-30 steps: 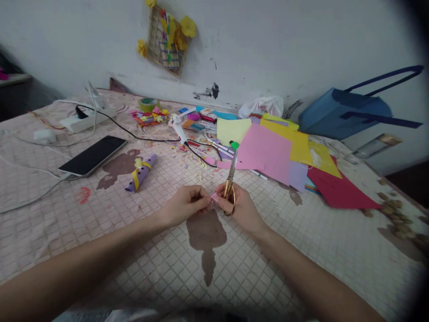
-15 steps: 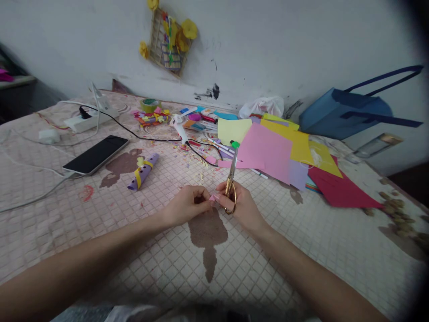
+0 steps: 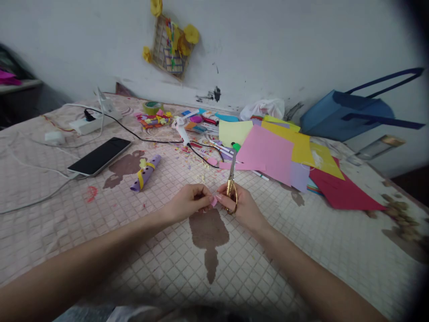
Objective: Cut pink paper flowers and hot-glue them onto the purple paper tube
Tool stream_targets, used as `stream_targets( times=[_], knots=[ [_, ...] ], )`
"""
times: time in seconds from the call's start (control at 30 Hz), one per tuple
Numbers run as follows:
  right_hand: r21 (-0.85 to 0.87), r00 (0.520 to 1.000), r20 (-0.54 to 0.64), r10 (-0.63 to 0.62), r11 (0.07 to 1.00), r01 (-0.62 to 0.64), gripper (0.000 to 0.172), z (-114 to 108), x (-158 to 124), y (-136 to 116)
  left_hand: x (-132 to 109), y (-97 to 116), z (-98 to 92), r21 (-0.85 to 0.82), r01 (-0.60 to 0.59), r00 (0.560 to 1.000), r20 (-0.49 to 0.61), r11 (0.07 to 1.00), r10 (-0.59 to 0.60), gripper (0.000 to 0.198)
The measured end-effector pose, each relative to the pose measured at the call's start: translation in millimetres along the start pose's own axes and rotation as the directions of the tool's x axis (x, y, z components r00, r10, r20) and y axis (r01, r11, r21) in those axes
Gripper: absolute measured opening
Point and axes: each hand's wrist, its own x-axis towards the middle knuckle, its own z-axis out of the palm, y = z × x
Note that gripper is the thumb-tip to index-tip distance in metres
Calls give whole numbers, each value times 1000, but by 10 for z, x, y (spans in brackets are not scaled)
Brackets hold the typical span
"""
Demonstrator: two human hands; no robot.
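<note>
the left hand [image 3: 187, 203] pinches a pink scrap [image 3: 213, 201] while the right hand [image 3: 240, 205] grips gold scissors [image 3: 231, 190] upright, blades together.

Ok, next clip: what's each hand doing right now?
Left hand: closed, pinching a small pink paper scrap.
Right hand: closed, holding gold scissors.

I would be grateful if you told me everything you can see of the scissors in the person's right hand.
The scissors are slim and gold-coloured, metal by their look, with narrow blades and rounded finger loops. They stand nearly upright, blades pointing away from the person; the blades look closed, though that is hard to be sure of at this size. The loops sit low in the right hand, whose fingers wrap around them, close to a small pink paper scrap held by the left hand.
</note>
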Motion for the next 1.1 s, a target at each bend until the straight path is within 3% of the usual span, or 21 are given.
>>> stream_targets(
  times=[0.2, 0.4, 0.6, 0.77, 1.1],
  knots=[
    [-21, 1000, 2, -21, 1000, 21, 20, 2, -14, -17, 8, 22, -24, -52, 15, 1000, -8, 999, -16, 22],
    [-67, 995, 86, -41, 997, 47, 31, -3, -96, -59, 39, 32, -66, -216, -30, 988, -153, 976, -4, 23],
    [-276, 986, 145, -87, 953, 125, 37, 18, -169, -72, 54, 16, -89, -302, -94, 973, -231, 949, 23, 21],
    [-402, 990, 125, -67, 909, 112, 39, 27, -171, -26, 53, 34, -107, -352, -125, 965, -262, 928, 30, 19],
    [-430, 987, 156, -28, 898, 93, 36, 3, -175, 30, 37, 73, -87, -437, -144, 960, -280, 888, 18, 16]
  ],
)
